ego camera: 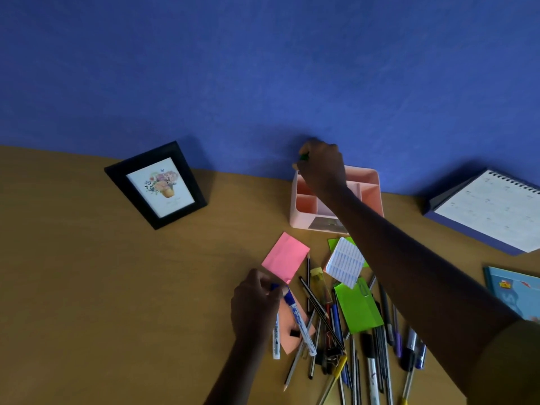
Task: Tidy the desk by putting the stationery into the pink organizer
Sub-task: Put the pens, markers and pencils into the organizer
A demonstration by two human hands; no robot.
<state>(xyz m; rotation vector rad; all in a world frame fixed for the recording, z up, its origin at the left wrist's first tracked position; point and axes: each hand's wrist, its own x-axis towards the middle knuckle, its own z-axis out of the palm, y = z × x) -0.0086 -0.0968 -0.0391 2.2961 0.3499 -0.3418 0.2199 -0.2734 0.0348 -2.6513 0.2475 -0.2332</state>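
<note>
Bottom centre, on the desk [117,287]: loose heap of pens [377,355] and green notes [358,309]. Just left of it, left hand [254,305] curled round a blue-capped marker [293,314], beside a pink note [285,256]. Farther up, right of centre, pink organizer [304,211] against the blue wall [263,68]. Over its rear left corner, right hand [321,168] gripping a thin green thing [304,156]. Farther left, picture frame [156,185].

1. White marker [276,336]: dark print runs along the barrel, too blurred to read.
2. Framed picture [160,185]: a faint line of script under the flower pot, illegible.
3. Desk calendar [493,211]: a grid of small print, too small to read.
4. Blue book [517,290]: a yellow-and-red emblem, unreadable.
</note>
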